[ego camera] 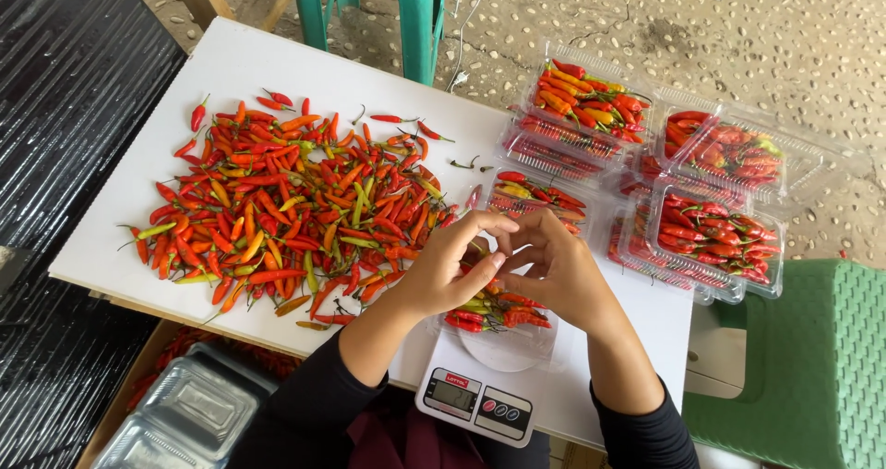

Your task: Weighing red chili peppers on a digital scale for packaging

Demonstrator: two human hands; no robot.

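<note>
Chillies (494, 310): small, glossy, red with some green, heaped in a clear tray under your fingers.
Your left hand (449, 264): fingers curled, grasp unclear.
Your right hand (556, 270): likewise.

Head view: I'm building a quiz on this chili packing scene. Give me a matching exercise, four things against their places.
Things:
1. loose chili pile
2. kitchen scale
3. filled clear boxes
4. green stool

Places:
A. right end of the white table
B. under both hands, left hand and right hand
C. left half of the table
D. beside the table's right edge

Pairs: 1-C, 2-B, 3-A, 4-D
</note>
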